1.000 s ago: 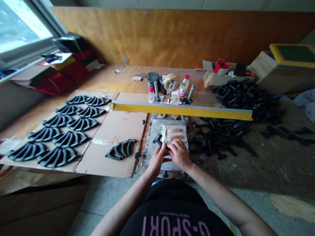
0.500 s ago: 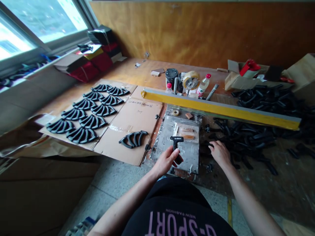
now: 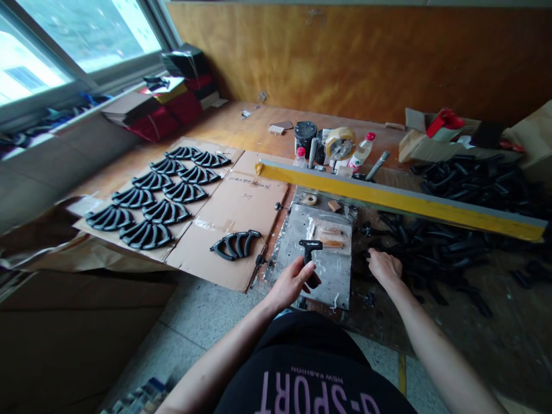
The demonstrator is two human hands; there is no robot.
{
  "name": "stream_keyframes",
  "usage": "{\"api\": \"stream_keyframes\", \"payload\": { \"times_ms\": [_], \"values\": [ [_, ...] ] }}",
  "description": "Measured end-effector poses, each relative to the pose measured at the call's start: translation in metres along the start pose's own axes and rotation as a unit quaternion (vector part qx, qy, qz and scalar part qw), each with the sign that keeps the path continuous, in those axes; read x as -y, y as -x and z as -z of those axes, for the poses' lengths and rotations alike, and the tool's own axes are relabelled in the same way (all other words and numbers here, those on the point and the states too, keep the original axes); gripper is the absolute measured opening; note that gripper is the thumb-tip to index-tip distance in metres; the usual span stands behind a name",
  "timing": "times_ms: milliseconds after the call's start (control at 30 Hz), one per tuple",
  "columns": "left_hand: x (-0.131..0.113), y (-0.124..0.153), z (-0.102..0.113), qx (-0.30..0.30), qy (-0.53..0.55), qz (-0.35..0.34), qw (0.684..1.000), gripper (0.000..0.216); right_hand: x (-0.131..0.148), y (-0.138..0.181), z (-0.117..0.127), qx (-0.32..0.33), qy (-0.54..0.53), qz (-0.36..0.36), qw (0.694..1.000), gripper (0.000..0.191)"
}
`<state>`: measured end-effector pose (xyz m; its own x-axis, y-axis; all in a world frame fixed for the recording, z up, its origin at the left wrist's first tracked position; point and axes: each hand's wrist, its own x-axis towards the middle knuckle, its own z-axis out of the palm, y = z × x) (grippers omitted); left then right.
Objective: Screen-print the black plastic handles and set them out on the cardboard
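My left hand [image 3: 295, 282] is closed around a black T-shaped handle [image 3: 311, 246] with small white lettering on its top bar. It is held over a grey metal plate [image 3: 284, 241], with the bar pointing away from me. Right of the plate, my right hand [image 3: 386, 267] is closed at the near-left edge of a pile of black handles [image 3: 452, 244]. Its fingertips are pressed together, and whatever they may hold cannot be made out. Left of the plate, several black handles [image 3: 236, 245] lie side by side on a cardboard sheet [image 3: 215, 221].
Fanned rows of black handles [image 3: 146, 233] cover the cardboard's left part. A long yellow bar [image 3: 401, 198] crosses behind the plate. Beyond it stand a tape dispenser [image 3: 340, 144], a bottle [image 3: 361, 152] and a black can [image 3: 305, 137]. An open carton [image 3: 426, 146] sits at back right.
The view has shifted slightly. My right hand's fingers are curled in more tightly beside the pile. My left hand keeps the T-shaped handle in about the same place.
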<state>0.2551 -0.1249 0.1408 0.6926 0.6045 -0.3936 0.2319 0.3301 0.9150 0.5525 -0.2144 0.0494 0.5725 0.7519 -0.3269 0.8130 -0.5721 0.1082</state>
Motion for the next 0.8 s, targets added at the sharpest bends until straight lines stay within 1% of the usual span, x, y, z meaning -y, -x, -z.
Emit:
{"api": "stream_keyframes", "payload": {
  "times_ms": [100, 167, 233, 267, 300, 333, 400, 433, 500, 533, 600, 667, 733, 800],
  "values": [
    [-0.002, 0.0, 0.0, 0.001, -0.005, -0.004, 1.0, 0.044, -0.011, -0.001, 0.006, -0.004, -0.032, -0.031, 0.999, 0.033],
    [-0.002, 0.0, 0.0, 0.001, -0.002, -0.006, 1.0, 0.044, -0.021, -0.002, 0.009, -0.018, -0.083, -0.038, 0.996, 0.036],
    [0.001, -0.001, 0.004, -0.01, 0.016, -0.009, 1.0, 0.043, -0.029, -0.002, 0.013, -0.033, -0.166, -0.016, 0.985, 0.04],
    [0.006, -0.003, 0.01, -0.027, 0.028, -0.011, 0.999, 0.043, -0.031, -0.002, 0.015, -0.04, -0.217, 0.003, 0.975, 0.042],
    [0.013, -0.005, 0.018, -0.056, 0.042, -0.011, 0.997, 0.043, -0.031, -0.002, 0.017, -0.046, -0.268, 0.026, 0.962, 0.042],
    [0.021, -0.008, 0.03, -0.098, 0.054, -0.008, 0.994, 0.043, -0.029, -0.001, 0.019, -0.056, -0.312, 0.048, 0.947, 0.042],
    [0.044, -0.012, 0.064, -0.214, 0.059, 0.016, 0.975, 0.043, -0.018, -0.002, 0.022, -0.093, -0.354, 0.084, 0.927, 0.039],
    [0.057, -0.013, 0.085, -0.279, 0.051, 0.04, 0.958, 0.041, -0.01, -0.002, 0.023, -0.12, -0.353, 0.101, 0.922, 0.038],
    [0.082, -0.007, 0.13, -0.403, 0.007, 0.113, 0.908, 0.035, 0.008, -0.005, 0.022, -0.176, -0.326, 0.136, 0.919, 0.039],
    [0.092, -0.002, 0.151, -0.441, -0.01, 0.141, 0.886, 0.035, 0.018, -0.007, 0.021, -0.199, -0.311, 0.153, 0.917, 0.04],
    [0.108, 0.01, 0.186, -0.487, -0.043, 0.188, 0.852, 0.037, 0.036, -0.01, 0.019, -0.221, -0.284, 0.192, 0.913, 0.043],
    [0.117, 0.021, 0.209, -0.499, -0.082, 0.224, 0.833, 0.041, 0.052, -0.014, 0.018, -0.222, -0.249, 0.246, 0.91, 0.039],
    [0.12, 0.024, 0.222, -0.496, -0.137, 0.252, 0.819, 0.042, 0.064, -0.017, 0.02, -0.217, -0.212, 0.298, 0.905, 0.034],
    [0.121, 0.021, 0.23, -0.489, -0.199, 0.265, 0.807, 0.042, 0.074, -0.02, 0.023, -0.218, -0.182, 0.319, 0.904, 0.034]
  ]
}}
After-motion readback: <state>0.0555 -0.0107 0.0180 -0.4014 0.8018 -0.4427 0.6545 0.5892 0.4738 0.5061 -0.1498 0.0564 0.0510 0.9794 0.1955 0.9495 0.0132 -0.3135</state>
